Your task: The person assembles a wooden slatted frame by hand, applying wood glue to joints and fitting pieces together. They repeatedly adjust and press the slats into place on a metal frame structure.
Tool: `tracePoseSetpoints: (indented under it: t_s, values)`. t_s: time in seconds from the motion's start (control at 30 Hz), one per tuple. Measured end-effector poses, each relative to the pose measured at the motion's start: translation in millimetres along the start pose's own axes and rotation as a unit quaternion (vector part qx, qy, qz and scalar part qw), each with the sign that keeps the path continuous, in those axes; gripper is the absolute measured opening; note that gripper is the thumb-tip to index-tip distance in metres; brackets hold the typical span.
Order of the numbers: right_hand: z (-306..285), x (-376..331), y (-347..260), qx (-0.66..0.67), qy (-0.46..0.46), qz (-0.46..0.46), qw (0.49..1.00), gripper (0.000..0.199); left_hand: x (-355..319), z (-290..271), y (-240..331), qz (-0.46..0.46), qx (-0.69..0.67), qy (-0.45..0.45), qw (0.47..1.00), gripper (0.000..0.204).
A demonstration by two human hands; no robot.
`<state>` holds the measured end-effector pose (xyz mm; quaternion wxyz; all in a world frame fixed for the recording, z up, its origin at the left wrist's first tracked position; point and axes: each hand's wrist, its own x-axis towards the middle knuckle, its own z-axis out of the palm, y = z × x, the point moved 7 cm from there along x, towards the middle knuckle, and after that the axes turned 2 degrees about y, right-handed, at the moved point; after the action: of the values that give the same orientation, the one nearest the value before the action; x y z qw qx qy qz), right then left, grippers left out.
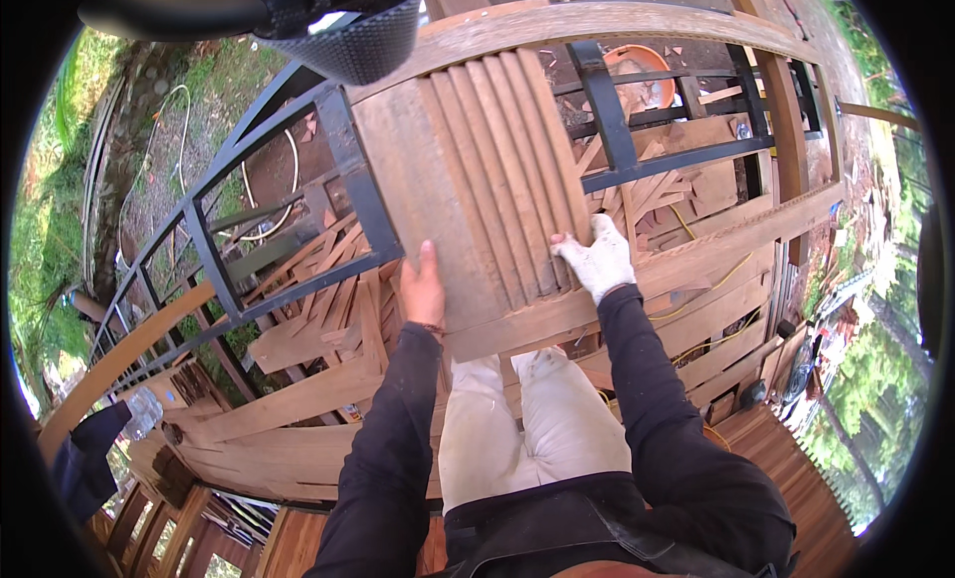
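In front of me a wide brown wooden board [396, 170] lies beside several narrow wooden slats [502, 180], packed tightly side by side. They span between the curved far wooden rail [597, 19] and the near rail [676, 265]. My bare left hand [423, 291] grips the wide board's left edge near its close end, thumb on top and the other fingers mostly hidden. My right hand [600, 260], in a white glove with bare fingertips, closes on the right edge of the slats at their near end.
A black metal frame [373, 205] runs left and right under the wood. Wood offcuts [333, 309] are piled below it. An orange round tub [642, 66] sits beyond the frame. A yellow cord [711, 299] trails at right. A clear plastic bottle [144, 411] is at far left.
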<state>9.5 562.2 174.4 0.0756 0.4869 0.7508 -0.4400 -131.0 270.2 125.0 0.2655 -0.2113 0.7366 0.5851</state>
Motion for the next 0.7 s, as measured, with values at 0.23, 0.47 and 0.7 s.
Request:
tracePoseSetpoints:
  t_s: [0.23,0.47,0.7]
  values:
    - [-20.6,17.1,13.5,-0.027,0.002,0.034,0.999,0.096,0.1,33.3,-9.3,0.020,0.034,-0.027,0.999,0.063]
    - [-30.1,-28.6,13.3,-0.171,0.138,-0.149,0.964,0.059,16.7,39.3,-29.6,0.026,0.085,-0.013,0.996,0.064]
    - [-29.2,-129.4,115.6,0.061,0.188,0.019,0.980,0.037,15.8,40.8,-33.7,-0.009,-0.009,-0.043,0.999,0.063]
